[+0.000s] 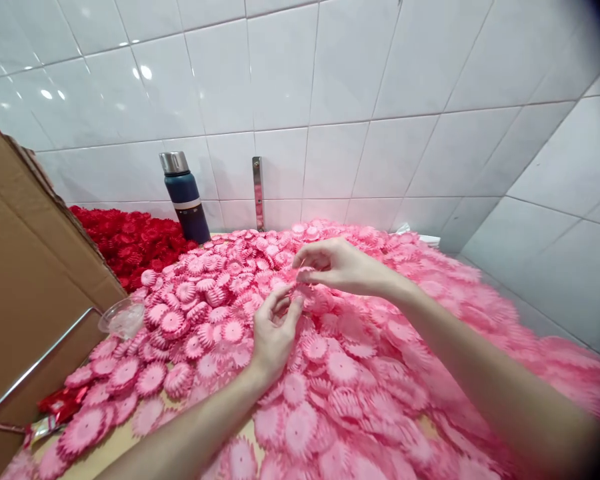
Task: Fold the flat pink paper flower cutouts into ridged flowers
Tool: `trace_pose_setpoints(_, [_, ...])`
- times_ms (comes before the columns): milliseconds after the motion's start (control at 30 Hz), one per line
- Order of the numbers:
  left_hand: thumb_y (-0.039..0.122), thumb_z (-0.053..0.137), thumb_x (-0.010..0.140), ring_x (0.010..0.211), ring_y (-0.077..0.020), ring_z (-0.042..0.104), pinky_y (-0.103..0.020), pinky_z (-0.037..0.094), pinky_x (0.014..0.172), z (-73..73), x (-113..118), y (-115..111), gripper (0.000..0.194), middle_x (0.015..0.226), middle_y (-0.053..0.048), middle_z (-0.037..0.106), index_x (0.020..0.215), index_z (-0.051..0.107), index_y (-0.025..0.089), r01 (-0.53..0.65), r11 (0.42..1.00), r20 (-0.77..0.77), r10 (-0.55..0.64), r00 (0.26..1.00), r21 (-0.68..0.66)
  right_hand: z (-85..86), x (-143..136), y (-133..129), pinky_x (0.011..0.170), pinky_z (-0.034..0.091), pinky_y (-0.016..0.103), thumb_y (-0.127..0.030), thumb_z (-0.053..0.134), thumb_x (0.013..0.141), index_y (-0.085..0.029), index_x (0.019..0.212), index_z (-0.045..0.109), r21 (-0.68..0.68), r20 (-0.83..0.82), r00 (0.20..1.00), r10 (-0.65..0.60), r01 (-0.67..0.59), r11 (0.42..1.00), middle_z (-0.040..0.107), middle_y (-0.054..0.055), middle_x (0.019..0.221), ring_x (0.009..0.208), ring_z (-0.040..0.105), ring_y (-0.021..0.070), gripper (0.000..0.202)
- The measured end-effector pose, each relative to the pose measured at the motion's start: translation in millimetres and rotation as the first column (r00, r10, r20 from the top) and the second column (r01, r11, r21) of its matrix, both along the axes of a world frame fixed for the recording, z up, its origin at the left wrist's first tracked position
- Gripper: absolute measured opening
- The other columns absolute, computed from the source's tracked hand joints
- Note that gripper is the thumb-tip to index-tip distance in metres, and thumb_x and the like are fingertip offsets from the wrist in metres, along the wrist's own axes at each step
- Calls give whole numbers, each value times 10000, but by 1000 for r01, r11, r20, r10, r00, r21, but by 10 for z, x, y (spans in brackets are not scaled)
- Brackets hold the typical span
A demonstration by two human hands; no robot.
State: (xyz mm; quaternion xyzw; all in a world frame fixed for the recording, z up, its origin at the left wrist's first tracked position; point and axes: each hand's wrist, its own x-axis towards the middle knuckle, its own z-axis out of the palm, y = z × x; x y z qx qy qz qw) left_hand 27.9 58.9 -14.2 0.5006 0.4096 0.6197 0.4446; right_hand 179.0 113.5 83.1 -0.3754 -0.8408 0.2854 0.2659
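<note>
Pink scalloped discs (300,427) lie in a wide, deep heap over a pale tabletop. Above the middle of the heap my two hands meet, fingertips close together. My left hand (276,330) is closed in a pinch on a pink disc piece (303,291), its thumb and fingers at the lower edge. From the right, my right hand (335,265) reaches in with bent fingers, pinching the top of the pink pieces. The fingertips partly hide the pieces, so how many are held cannot be told.
Red pieces (130,243) are heaped at the back left, beside a dark blue bottle (186,200). A cardboard box (25,233) stands at the left, near a clear plastic dish (124,319) and a red wrapper (63,405). White tiled wall (280,73) rises behind.
</note>
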Motion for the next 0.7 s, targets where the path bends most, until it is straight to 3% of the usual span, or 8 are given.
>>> trace_pose_setpoints(100, [293,685,773,931,-163,659,-246,525,828,0,-2,7,266,1010,-58,699,1008,647,176,-45,999,-44,44,998,-17,8,147,37,813,507,365,-285,580,820,-181,999,644,164,-14,975,-222,221,961,684,80,1011,933,637,213,217])
trace_pose_setpoints(167, [280,704,754,916,-159,666,-250,533,830,9,-1,9,291,1008,-53,703,1022,647,182,-46,999,-50,44,998,-27,35,243,56,847,492,388,-324,602,809,-198,1030,644,194,30,967,-252,242,951,671,78,1072,993,612,231,258])
trace_pose_setpoints(267, [248,732,724,915,-159,673,-262,541,841,30,-1,-3,326,1018,-49,710,1035,649,194,-17,1000,-24,17,1000,-16,88,286,25,731,516,321,-337,618,802,-194,923,671,27,140,990,-21,17,999,696,56,945,863,637,194,195])
trace_pose_setpoints(367, [193,770,667,870,-159,687,-270,559,817,44,-5,-27,363,941,-36,728,1012,659,193,36,999,28,-36,999,-19,98,213,-24,641,501,258,-247,622,789,-179,842,684,-77,175,968,179,-168,983,697,29,837,745,633,147,106])
trace_pose_setpoints(500, [171,770,655,777,-167,697,-266,584,698,55,-2,-45,338,832,-25,724,972,653,176,109,993,106,-104,989,-42,49,120,-34,601,474,233,-97,556,761,-155,773,685,-21,182,969,166,-165,986,686,18,758,679,614,118,142])
trace_pose_setpoints(700, [215,730,717,861,-156,672,-260,564,772,71,20,-18,244,923,-36,688,939,636,175,1,999,43,-3,999,36,75,89,-40,609,482,233,-124,546,791,-161,831,709,-66,143,963,229,-221,973,707,23,777,685,629,120,172])
